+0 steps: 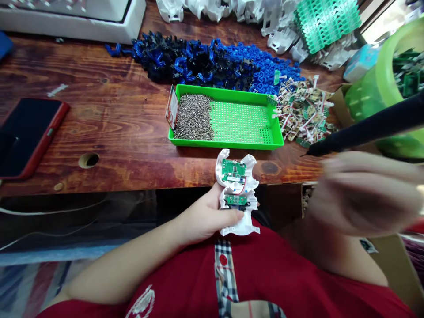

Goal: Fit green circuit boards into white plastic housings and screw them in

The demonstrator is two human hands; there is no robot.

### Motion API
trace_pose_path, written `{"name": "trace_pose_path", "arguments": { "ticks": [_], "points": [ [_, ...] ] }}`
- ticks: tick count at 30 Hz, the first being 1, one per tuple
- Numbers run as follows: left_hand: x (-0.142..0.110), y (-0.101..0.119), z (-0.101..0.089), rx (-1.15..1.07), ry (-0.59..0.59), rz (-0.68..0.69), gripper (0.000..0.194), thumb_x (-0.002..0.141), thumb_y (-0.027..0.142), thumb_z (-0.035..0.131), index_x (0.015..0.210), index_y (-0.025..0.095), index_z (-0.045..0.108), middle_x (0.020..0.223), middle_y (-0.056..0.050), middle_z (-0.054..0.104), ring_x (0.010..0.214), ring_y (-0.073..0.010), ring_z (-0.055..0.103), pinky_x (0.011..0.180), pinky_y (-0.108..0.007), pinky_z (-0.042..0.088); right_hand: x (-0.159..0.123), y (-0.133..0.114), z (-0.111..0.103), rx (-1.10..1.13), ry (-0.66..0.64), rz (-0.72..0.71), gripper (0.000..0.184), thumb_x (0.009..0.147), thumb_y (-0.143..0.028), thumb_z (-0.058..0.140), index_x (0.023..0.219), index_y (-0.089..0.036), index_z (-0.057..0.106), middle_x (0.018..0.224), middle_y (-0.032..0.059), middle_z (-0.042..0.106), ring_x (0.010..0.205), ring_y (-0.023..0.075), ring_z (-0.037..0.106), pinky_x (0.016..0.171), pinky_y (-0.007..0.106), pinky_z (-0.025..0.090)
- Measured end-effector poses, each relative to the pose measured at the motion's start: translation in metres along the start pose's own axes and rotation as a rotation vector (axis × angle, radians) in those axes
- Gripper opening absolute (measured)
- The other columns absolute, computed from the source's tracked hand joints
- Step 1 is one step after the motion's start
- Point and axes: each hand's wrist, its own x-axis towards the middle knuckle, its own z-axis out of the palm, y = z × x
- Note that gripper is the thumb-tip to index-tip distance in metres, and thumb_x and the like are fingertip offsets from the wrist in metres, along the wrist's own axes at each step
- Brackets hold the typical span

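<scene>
My left hand is closed around a white plastic housing, its thumb pressed on the lower part. Green circuit boards sit inside the housing, joined by a thin red wire. At the right, my right hand is curled and smeared by motion, apart from the housing. A black screwdriver lies along the top of that hand, its thin tip pointing left over the table edge. The fingers appear closed on it, though blur hides the exact grip.
A green tray of small screws stands ahead. Behind it lie blue and black parts; right of it, wired boards. A phone lies left, near a table hole. A green bucket stands right.
</scene>
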Motion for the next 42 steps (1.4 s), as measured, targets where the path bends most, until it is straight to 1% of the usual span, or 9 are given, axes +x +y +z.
{"name": "trace_pose_path", "arguments": {
  "ticks": [1,5,7,12,16,20,24,34,42],
  "points": [
    [-0.001,0.000,0.000,0.044,0.004,0.024,0.043,0.068,0.014,0.067,0.109,0.019,0.054,0.113,-0.007,0.061,0.099,-0.0223,0.058,0.085,-0.032,0.042,0.000,-0.006,0.001,0.007,-0.046,-0.030,0.031,0.074,-0.014,0.061,0.100,-0.031,0.060,0.091,0.0035,0.062,0.076,0.0184,0.060,0.064,0.034,0.049],
    [-0.004,0.000,0.001,0.264,0.009,0.142,0.058,0.071,0.013,0.065,0.125,0.022,0.043,0.125,-0.006,0.053,0.116,-0.0234,0.047,0.097,-0.032,0.034,0.009,-0.016,0.011,-0.033,-0.400,-0.194,0.018,0.080,-0.016,0.057,0.097,-0.021,0.061,0.095,0.0061,0.063,0.084,0.0185,0.060,0.068,0.031,0.050],
    [-0.004,0.001,0.001,0.342,0.004,0.177,0.060,0.072,0.014,0.064,0.127,0.020,0.041,0.125,-0.007,0.053,0.119,-0.0233,0.044,0.100,-0.032,0.031,0.012,-0.015,0.014,-0.092,-0.447,-0.281,0.018,0.082,-0.018,0.055,0.100,-0.020,0.061,0.099,0.0074,0.063,0.087,0.0202,0.059,0.070,0.033,0.049],
    [-0.006,0.001,0.000,0.450,0.033,0.217,0.057,0.074,0.015,0.061,0.127,0.019,0.042,0.120,-0.006,0.056,0.117,-0.0226,0.046,0.100,-0.031,0.032,0.015,-0.014,0.014,-0.170,-0.381,-0.423,0.018,0.082,-0.016,0.054,0.098,-0.018,0.061,0.097,0.0061,0.065,0.087,0.0186,0.060,0.077,0.033,0.050],
    [-0.006,0.000,0.002,0.496,0.039,0.235,0.043,0.077,0.017,0.057,0.119,0.016,0.049,0.112,-0.007,0.061,0.113,-0.0235,0.051,0.095,-0.032,0.039,0.009,-0.019,0.019,-0.092,-0.299,-0.511,0.017,0.081,-0.016,0.053,0.095,-0.013,0.063,0.099,0.0084,0.066,0.084,0.0192,0.061,0.070,0.033,0.051],
    [-0.003,-0.002,0.001,0.585,0.012,0.369,0.040,0.076,0.014,0.055,0.116,0.014,0.051,0.116,-0.010,0.060,0.112,-0.0248,0.052,0.095,-0.036,0.041,-0.005,-0.021,0.027,0.005,-0.253,-0.421,0.023,0.081,-0.016,0.053,0.102,-0.014,0.062,0.104,0.0066,0.064,0.090,0.0174,0.058,0.070,0.031,0.049],
    [-0.001,-0.005,-0.003,0.697,0.027,0.523,0.042,0.075,0.014,0.054,0.117,0.014,0.049,0.122,-0.011,0.055,0.107,-0.0241,0.055,0.097,-0.038,0.040,-0.015,-0.022,0.032,-0.024,-0.118,-0.279,0.026,0.074,-0.014,0.063,0.100,-0.019,0.065,0.085,0.0033,0.062,0.080,0.0144,0.053,0.071,0.029,0.047],
    [0.002,-0.009,-0.010,0.844,-0.061,0.605,0.045,0.078,0.014,0.051,0.122,0.013,0.039,0.118,-0.011,0.056,0.107,-0.0218,0.054,0.096,-0.035,0.041,-0.015,-0.030,0.034,0.077,-0.083,-0.149,0.023,0.072,-0.007,0.064,0.093,-0.018,0.065,0.076,0.0021,0.055,0.074,0.0118,0.050,0.069,0.026,0.044],
    [0.003,-0.011,-0.011,0.967,-0.066,0.617,0.032,0.078,0.014,0.050,0.110,0.011,0.047,0.109,-0.013,0.055,0.103,-0.0219,0.054,0.094,-0.036,0.043,-0.019,-0.030,0.035,0.086,-0.067,-0.113,0.028,0.071,-0.004,0.063,0.095,-0.018,0.063,0.078,0.0017,0.054,0.074,0.0119,0.050,0.069,0.027,0.043]
  ]
}}
